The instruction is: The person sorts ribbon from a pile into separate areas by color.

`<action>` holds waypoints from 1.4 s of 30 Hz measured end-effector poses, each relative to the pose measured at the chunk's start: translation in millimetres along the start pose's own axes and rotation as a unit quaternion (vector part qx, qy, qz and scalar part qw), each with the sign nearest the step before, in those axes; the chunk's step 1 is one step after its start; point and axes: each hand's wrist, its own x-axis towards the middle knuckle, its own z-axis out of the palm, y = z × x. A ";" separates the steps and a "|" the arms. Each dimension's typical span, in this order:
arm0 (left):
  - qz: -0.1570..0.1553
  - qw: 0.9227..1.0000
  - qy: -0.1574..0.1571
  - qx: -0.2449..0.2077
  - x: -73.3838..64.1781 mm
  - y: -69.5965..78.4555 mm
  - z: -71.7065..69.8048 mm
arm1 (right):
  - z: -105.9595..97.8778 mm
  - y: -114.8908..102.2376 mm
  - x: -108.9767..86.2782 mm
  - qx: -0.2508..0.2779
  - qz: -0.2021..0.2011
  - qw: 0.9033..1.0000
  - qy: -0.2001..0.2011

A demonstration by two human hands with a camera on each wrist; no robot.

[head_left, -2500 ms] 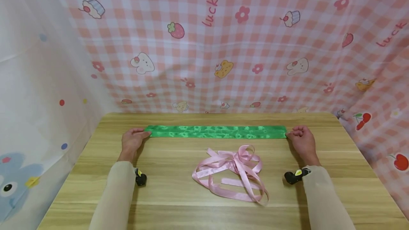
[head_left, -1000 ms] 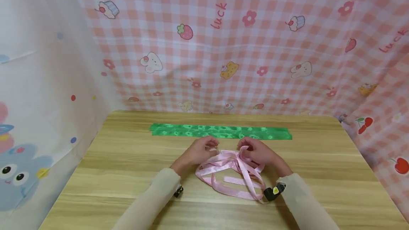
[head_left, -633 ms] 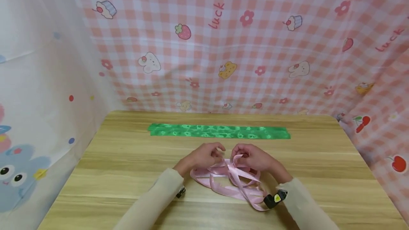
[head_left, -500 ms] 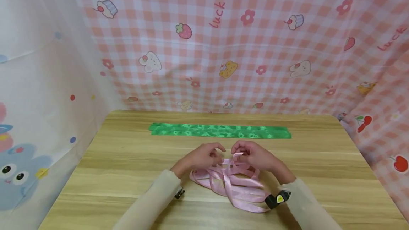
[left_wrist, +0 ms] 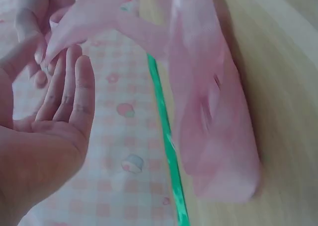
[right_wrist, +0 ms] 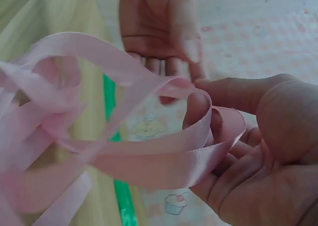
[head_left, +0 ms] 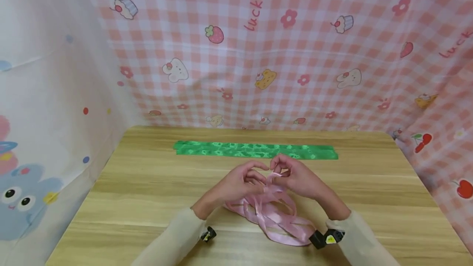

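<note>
A pink satin ribbon [head_left: 273, 216] lies in a loose tangle on the table, with a part of it raised to the hands. My right hand [head_left: 301, 177] pinches the raised part between thumb and finger; in the right wrist view a ribbon loop [right_wrist: 164, 164] curves around the fingers. My left hand [head_left: 236, 182] is close beside it, fingers loosely bent. In the left wrist view, its fingers [left_wrist: 82, 94] stand extended near the narrow raised part of the ribbon. The right wrist view shows the ribbon passing in front of the left fingertips.
A green patterned ribbon strip [head_left: 255, 151] lies straight across the wooden table [head_left: 148, 184] behind the hands. Pink checked cloth [head_left: 236, 52] hangs at the back, and a white printed cloth [head_left: 40, 89] at the left.
Both hands have left the ends of the green strip and come together over the pink ribbon. My right hand has taken hold of the ribbon and lifted part of it; the tangle has shifted and spread.
</note>
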 end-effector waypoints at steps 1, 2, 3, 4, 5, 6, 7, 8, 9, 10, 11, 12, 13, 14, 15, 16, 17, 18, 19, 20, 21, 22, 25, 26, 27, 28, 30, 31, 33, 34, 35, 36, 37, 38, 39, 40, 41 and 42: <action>-0.003 1.000 -0.002 0.001 -0.5 2.2 2.4 | -1.1 -3.5 -1.6 -0.005 -0.002 1.000 0.000; -0.008 1.000 -0.004 0.000 -0.8 4.0 4.5 | -2.2 -6.3 -3.1 -0.006 -0.003 1.000 0.000; -0.012 1.000 -0.007 0.003 -1.2 5.5 5.8 | -3.5 -8.7 -4.4 -0.005 -0.005 1.000 -0.002; -0.013 1.000 -0.009 0.010 -1.4 6.1 6.6 | -4.8 -10.9 -5.8 -0.003 -0.006 1.000 -0.006; -0.012 1.000 -0.010 0.018 -1.7 6.9 7.5 | -6.1 -12.9 -7.0 -0.004 -0.012 1.000 -0.008; -0.010 0.999 -0.006 0.030 -1.9 7.6 8.4 | -7.3 -14.5 -8.1 -0.008 -0.018 1.000 -0.008; -0.005 0.999 0.001 0.046 -1.7 7.8 9.2 | -8.3 -15.9 -9.2 -0.014 -0.022 1.000 -0.008; 0.001 0.998 0.010 0.064 -1.4 8.0 10.1 | -8.9 -17.5 -10.4 -0.023 -0.027 0.999 -0.004; 0.009 0.996 0.022 0.082 -1.2 8.6 11.1 | -9.4 -19.2 -11.4 -0.032 -0.032 0.999 0.000; 0.019 0.995 0.036 0.096 -1.0 9.2 12.6 | -9.5 -21.2 -12.4 -0.042 -0.036 0.998 0.005; 0.029 0.993 0.047 0.105 -0.9 10.0 14.0 | -9.6 -23.3 -13.6 -0.056 -0.040 0.998 0.012; 0.037 0.992 0.057 0.111 -0.8 10.7 15.6 | -9.4 -25.4 -14.6 -0.065 -0.041 0.997 0.017; 0.046 0.991 0.065 0.111 -1.0 11.9 17.3 | -9.2 -27.6 -15.6 -0.070 -0.044 0.996 0.021; 0.053 0.991 0.070 0.104 -1.5 13.1 19.0 | -8.7 -29.5 -16.4 -0.072 -0.048 0.996 0.023; 0.059 0.991 0.073 0.094 -2.0 14.7 20.7 | -8.2 -31.5 -17.2 -0.072 -0.051 0.996 0.024; 0.063 0.992 0.073 0.081 -2.5 16.4 22.3 | -7.7 -33.4 -18.0 -0.070 -0.056 0.996 0.026; 0.065 0.993 0.071 0.068 -3.1 18.2 23.7 | -7.3 -35.3 -19.0 -0.064 -0.061 0.996 0.026; 0.066 0.994 0.069 0.058 -3.6 20.1 24.9 | -7.1 -37.2 -19.8 -0.055 -0.068 0.996 0.025; 0.069 0.994 0.066 0.049 -4.0 21.9 25.8 | -7.2 -39.4 -20.9 -0.044 -0.076 0.996 0.023; 0.071 0.995 0.063 0.042 -4.3 23.5 26.4 | -7.7 -41.5 -22.1 -0.029 -0.085 0.996 0.019; 0.073 0.995 0.059 0.038 -4.8 25.0 26.5 | -8.7 -43.7 -23.4 -0.012 -0.095 0.995 0.014; 0.072 0.996 0.050 0.027 -5.6 26.8 26.0 | -10.2 -45.9 -24.7 0.010 -0.109 0.994 0.007; 0.067 0.997 0.012 -0.032 -9.8 32.1 20.3 | -17.2 -52.2 -28.7 0.066 -0.143 0.987 -0.015; 0.063 0.996 -0.005 -0.058 -11.8 34.4 17.2 | -20.6 -53.9 -30.2 0.080 -0.149 0.985 -0.019; 0.057 0.995 -0.023 -0.084 -14.3 37.2 13.5 | -24.3 -55.4 -31.7 0.094 -0.156 0.983 -0.022; 0.052 0.992 -0.038 -0.104 -16.8 40.3 9.5 | -28.3 -56.8 -33.4 0.105 -0.159 0.981 -0.024; 0.045 0.990 -0.055 -0.121 -21.5 46.6 1.5 | -37.4 -58.9 -37.5 0.121 -0.161 0.979 -0.027; 0.043 0.991 -0.056 -0.117 -23.9 49.8 -2.2 | -42.1 -59.6 -39.8 0.127 -0.162 0.978 -0.031; 0.043 0.995 -0.040 -0.081 -29.4 56.7 -9.0 | -51.5 -60.7 -44.4 0.133 -0.162 0.977 -0.042; 0.046 0.997 -0.029 -0.058 -32.1 59.8 -12.0 | -55.9 -60.9 -46.7 0.132 -0.164 0.976 -0.048; 0.049 0.998 -0.019 -0.037 -35.0 63.0 -15.1 | -60.0 -60.8 -48.8 0.129 -0.168 0.976 -0.053; 0.053 0.998 -0.012 -0.018 -38.4 66.3 -18.5 | -63.6 -60.7 -50.9 0.124 -0.172 0.976 -0.057; 0.061 0.998 -0.008 -0.005 -41.6 69.1 -22.2 | -67.1 -60.2 -52.8 0.121 -0.173 0.976 -0.060; 0.069 0.998 -0.007 0.004 -45.2 72.1 -26.6 | -70.3 -59.5 -54.7 0.117 -0.175 0.976 -0.062; 0.077 0.997 -0.008 0.006 -48.7 74.3 -31.7 | -73.4 -58.5 -56.5 0.114 -0.181 0.975 -0.064; 0.086 0.996 -0.012 0.003 -52.5 76.6 -37.4 | -76.3 -57.3 -58.5 0.109 -0.183 0.975 -0.063; 0.093 0.996 -0.017 -0.001 -56.5 78.9 -43.8 | -79.3 -55.8 -60.4 0.108 -0.191 0.974 -0.065; 0.098 0.995 -0.021 -0.004 -60.8 80.8 -50.5 | -82.3 -54.4 -62.7 0.104 -0.192 0.974 -0.066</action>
